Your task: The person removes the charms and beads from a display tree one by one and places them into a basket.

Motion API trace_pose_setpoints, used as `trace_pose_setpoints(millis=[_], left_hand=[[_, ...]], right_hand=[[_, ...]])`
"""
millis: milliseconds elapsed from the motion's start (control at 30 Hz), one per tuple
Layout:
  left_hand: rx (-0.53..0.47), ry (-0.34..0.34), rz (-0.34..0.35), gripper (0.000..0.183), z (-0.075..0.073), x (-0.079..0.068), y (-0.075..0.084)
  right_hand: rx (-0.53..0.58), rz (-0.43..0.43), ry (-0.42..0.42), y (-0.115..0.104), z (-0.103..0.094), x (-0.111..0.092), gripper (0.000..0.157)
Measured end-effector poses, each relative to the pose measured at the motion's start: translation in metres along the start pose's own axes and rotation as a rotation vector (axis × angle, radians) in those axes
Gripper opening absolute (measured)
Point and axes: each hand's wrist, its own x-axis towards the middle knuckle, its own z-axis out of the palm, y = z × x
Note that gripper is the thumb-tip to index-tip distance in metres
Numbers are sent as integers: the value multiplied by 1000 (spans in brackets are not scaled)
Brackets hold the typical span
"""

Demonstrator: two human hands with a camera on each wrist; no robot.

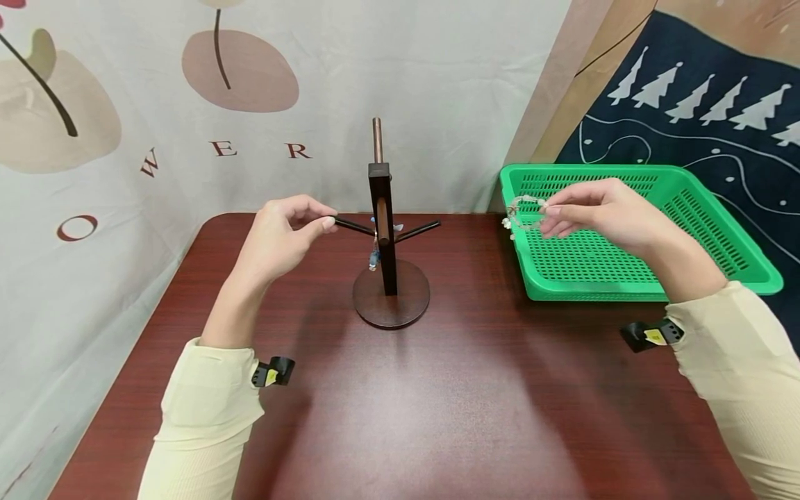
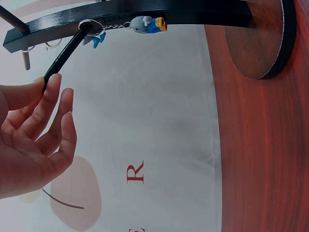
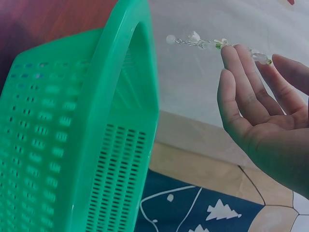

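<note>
A dark stand (image 1: 386, 278) with a round base and several pegs stands upright on the table. With thumb and fingertips, my left hand (image 1: 281, 232) pinches the end of its left peg (image 1: 355, 226). A keychain with a small blue figure (image 2: 147, 24) hangs by its ring from that peg, close to the post. Over the left edge of the green basket, my right hand (image 1: 600, 212) pinches a beaded bracelet (image 1: 514, 212) with clear and pale beads. In the right wrist view the bracelet (image 3: 203, 44) dangles past the fingers, its end bead hanging free.
The green plastic basket (image 1: 625, 292) sits on the right side of the dark red table (image 1: 462, 403). Behind the table hangs a pale printed cloth (image 1: 437, 83). A dark blue cloth with white trees (image 1: 706, 104) is at the far right.
</note>
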Motion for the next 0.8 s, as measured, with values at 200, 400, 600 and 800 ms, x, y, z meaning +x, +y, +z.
trace_pose_setpoints(millis=[200,400,600,800], left_hand=[[7,-7,0,14,0,0,0],[3,-6,0,13,0,0,0],[-1,-6,-2,13,0,0,1],[-1,-7,-1,13,0,0,1]], right_hand=[[-8,7,15,7,-6,-6,26],[-23,26,31,15,-11,-11,27],[-42,77,65,19,-15,-17,23],[-45,98,76,26,-20,-22,19]])
